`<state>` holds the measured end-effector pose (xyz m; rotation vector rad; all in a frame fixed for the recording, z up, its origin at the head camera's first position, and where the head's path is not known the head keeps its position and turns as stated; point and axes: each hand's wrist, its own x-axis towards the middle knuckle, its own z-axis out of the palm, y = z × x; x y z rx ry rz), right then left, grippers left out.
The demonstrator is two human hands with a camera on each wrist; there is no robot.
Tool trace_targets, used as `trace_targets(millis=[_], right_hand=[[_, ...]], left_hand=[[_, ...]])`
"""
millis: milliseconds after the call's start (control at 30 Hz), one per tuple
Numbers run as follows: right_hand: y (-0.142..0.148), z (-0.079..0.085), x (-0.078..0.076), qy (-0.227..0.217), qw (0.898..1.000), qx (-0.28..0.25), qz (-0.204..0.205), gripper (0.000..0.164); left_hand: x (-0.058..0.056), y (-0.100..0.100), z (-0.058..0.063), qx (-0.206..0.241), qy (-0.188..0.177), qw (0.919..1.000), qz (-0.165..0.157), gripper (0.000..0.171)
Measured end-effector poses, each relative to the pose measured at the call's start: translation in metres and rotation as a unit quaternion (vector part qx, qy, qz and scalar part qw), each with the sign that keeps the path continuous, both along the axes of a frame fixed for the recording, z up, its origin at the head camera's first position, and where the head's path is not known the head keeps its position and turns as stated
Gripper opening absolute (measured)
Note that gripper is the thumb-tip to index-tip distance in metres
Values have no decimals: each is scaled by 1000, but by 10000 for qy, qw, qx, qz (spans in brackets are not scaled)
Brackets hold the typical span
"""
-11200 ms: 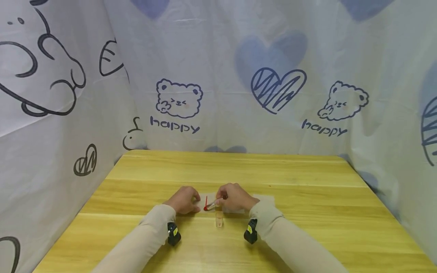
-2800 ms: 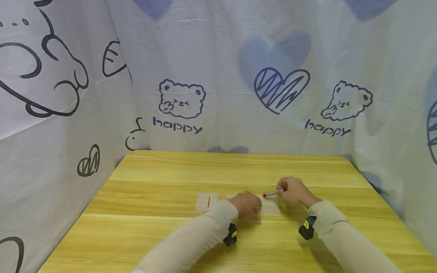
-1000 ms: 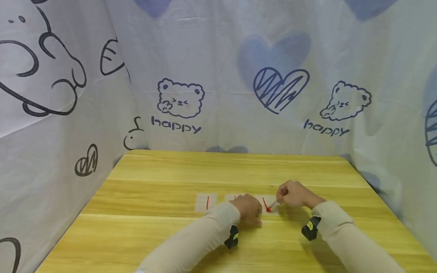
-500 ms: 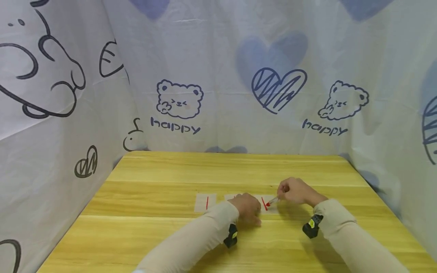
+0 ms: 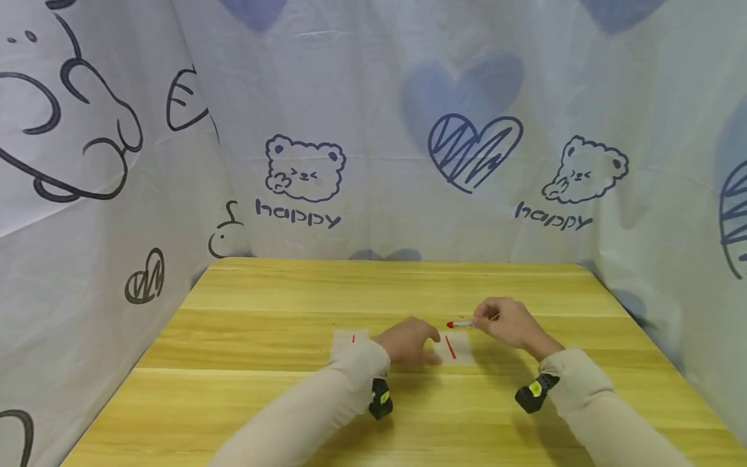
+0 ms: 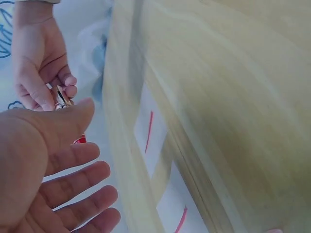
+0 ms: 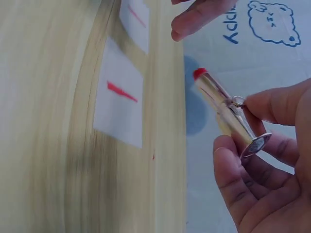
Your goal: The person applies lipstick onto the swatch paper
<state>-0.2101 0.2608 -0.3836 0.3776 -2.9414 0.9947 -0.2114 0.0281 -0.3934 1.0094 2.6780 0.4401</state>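
My right hand (image 5: 506, 322) pinches a lipstick (image 5: 463, 323) by its shiny metal tube, just behind the far edge of the right-hand paper (image 5: 463, 353). In the right wrist view, the lipstick (image 7: 228, 109) has a red tip, a small side ring and a round flat end. One slanting red line marks that paper. My left hand (image 5: 407, 340) holds nothing; its fingers are stretched loosely near the paper's left edge. Another white paper (image 5: 341, 338) lies to the left, its red stroke partly covered by my sleeve. Between them, the middle paper is hidden by my left hand.
The wooden table (image 5: 274, 285) extends to a pale patterned curtain (image 5: 373, 97) behind it and at both sides. Black cameras (image 5: 380, 399) are strapped to both wrists. A small dark speck (image 5: 462, 317) lies on the wood beyond the lipstick.
Earlier, the lipstick drew on the left paper, then a line on the right one. Now it is lifted off and moved back. My left hand has shifted slightly left.
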Motion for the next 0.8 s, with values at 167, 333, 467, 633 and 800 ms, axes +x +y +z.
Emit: trace_targets(millis=[167,333,467,633,800], right_hand=[[-10,1,7,-70,9962,-842,-201,18],[-22,-1,14,-182,9826,-1836,-196,17],[-32,-4,20,-160,9663,-2566,-82,21],[-45,-6,28,-335,9389,-3425,-9,27],[-58,-5,35,-814,8929,-4424,203,24]], left_hand=[[6,-10,5,555,-110,9982,198,40],[15,-18,6,1469,-497,9862,584,37],[21,-21,5,2243,-710,9672,955,34],[30,-23,4,3295,-1223,9218,1636,36],[35,-23,-2,4186,-1702,8701,1969,39]])
